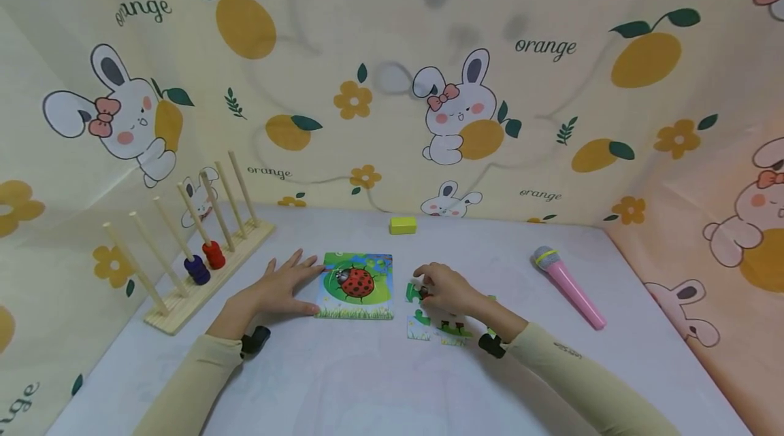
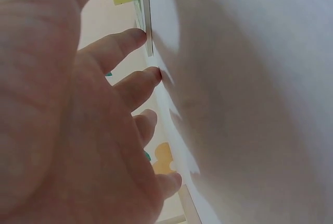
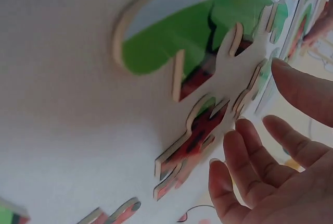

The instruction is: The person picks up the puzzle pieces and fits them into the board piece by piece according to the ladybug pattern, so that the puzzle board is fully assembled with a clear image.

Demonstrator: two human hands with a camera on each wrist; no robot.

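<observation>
Right hand: fingers slightly bent, thumb set apart, nothing seen in its hold; it is above the pieces. Left hand: fingers spread, gripping nothing, thumb and a fingertip touching the left edge of the board.

Pieces: thin pale wood, interlocking outlines, glossy faces in green, red, black and pale blue. They lie loose right of the board; the right hand covers some, so no full count is possible.

Board: one, square, lying flat mid-tabletop, showing one red ladybird with black spots on green, grass along its near edge.

Beyond: one yellow block near the tabletop's back edge; one pink microphone toward the right edge; one rack along the left edge, seven pegs, two bearing rings, one blue, one red. Rings per peg are hard to count.

Both sleeves are cut off by the head view's lower edge.
</observation>
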